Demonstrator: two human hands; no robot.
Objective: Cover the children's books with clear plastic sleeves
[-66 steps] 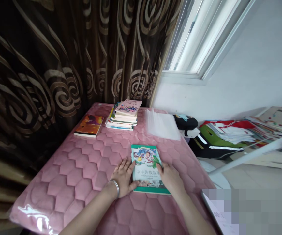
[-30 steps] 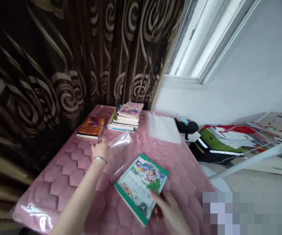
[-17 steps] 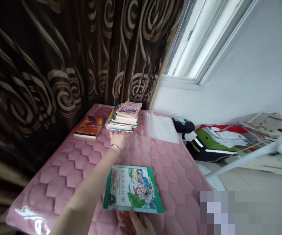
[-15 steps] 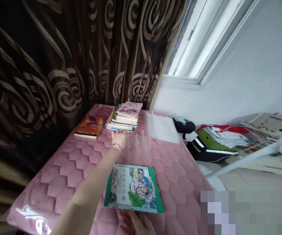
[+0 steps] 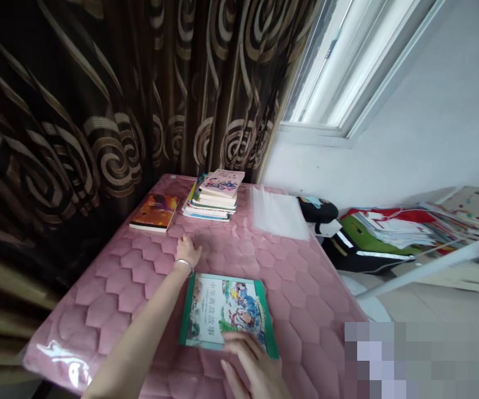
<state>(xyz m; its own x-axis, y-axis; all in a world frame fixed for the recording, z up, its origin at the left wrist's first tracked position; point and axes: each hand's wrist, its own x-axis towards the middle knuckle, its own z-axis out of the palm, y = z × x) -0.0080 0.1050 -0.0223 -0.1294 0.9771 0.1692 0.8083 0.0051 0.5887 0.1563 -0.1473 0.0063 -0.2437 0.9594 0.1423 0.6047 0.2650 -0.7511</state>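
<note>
Where the book lies: a green-bordered Chinese storybook (image 5: 222, 313) sits flat on the pink quilted mat (image 5: 98, 310), near the mat's near edge, slightly skewed, cover up.
Right hand (image 5: 250, 368): at the book's lower edge, fingers (image 5: 239, 343) spread across the cover, thumb apart from them and below the edge; no clamp on the book.
Left hand (image 5: 187, 256): just above the book's top edge, low over the mat, fingers loosely together and holding nothing; a silver bangle (image 5: 183, 266) circles the wrist.
Mat, far end: a stack of paperback books (image 5: 213, 204) stands beside an orange paperback (image 5: 155, 211), with clear plastic sleeves (image 5: 278, 213) to the right.
Beyond the mat: a black-and-green bag (image 5: 364, 260) sits below a heap of papers (image 5: 392, 227), while a swirl-patterned curtain (image 5: 77, 111) hangs along the left side.
</note>
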